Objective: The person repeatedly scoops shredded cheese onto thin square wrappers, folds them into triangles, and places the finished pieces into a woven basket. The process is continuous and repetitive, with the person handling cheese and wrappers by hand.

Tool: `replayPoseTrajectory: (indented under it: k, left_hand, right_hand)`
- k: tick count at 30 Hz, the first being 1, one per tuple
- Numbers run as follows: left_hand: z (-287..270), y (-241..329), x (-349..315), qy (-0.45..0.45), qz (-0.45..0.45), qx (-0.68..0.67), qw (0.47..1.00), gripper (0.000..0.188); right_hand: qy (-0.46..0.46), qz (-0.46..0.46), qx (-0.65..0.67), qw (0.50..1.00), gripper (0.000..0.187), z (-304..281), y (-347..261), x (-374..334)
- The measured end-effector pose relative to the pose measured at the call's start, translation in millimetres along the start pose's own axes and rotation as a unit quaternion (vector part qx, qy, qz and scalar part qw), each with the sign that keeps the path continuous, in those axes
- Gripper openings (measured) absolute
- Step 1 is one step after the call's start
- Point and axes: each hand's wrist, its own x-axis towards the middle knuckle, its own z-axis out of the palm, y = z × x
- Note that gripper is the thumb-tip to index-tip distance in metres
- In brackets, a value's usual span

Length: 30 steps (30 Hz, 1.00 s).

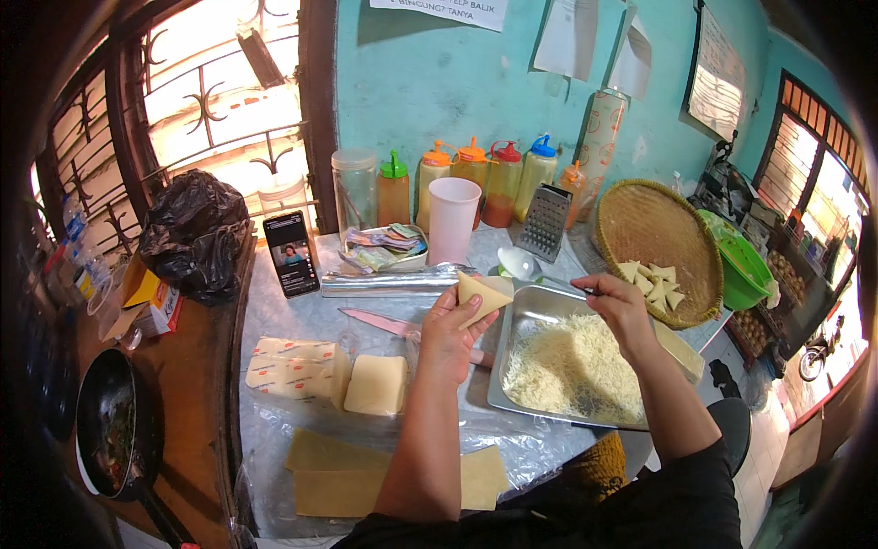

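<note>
My left hand [445,340] is raised over the table with its fingers closed around a folded dough triangle [485,298]. My right hand [624,309] pinches the thin handle of a spoon [519,263] above the far edge of a metal tray [497,389]. Grated cheese [572,368] fills much of that tray. A knife [384,322] lies partly behind my left hand. Left of my forearm sit a pale cheese block [376,384] and a wrapped block [294,368]. Flat dough sheets [331,457] lie under and beside my left forearm.
A woven basket [654,220] at right holds several folded triangles [655,287]. Sauce bottles [468,174], a pink cup [453,220] and a grater [545,222] line the wall. A phone [291,254] stands upright at left, and a frying pan [117,425] sits beyond the table.
</note>
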Motion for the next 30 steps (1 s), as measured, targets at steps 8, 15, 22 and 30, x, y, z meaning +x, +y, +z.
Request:
replayPoseTrajectory:
  k: [8,15,22,30]
  left_hand:
    - [-1.0,2.6,-1.4,-0.022,-0.026,0.009,0.999,0.035]
    - [1.0,-1.1,-1.4,-0.033,-0.056,0.040,0.997,0.036]
    - [2.4,4.8,-4.0,-0.041,-0.041,0.025,0.998,0.034]
    - [2.6,6.8,-4.5,-0.064,-0.050,0.043,0.996,0.033]
  right_hand:
    - [0.024,-0.120,-0.236,0.964,0.026,2.3,-1.6,-27.6]
    - [0.027,-0.231,-0.416,0.879,0.027,20.2,-19.0,-33.4]
    - [0.045,-0.199,-0.370,0.906,0.024,8.3,-10.7,-46.2]
    - [0.023,0.029,0.073,0.997,0.028,-12.7,1.7,-39.7]
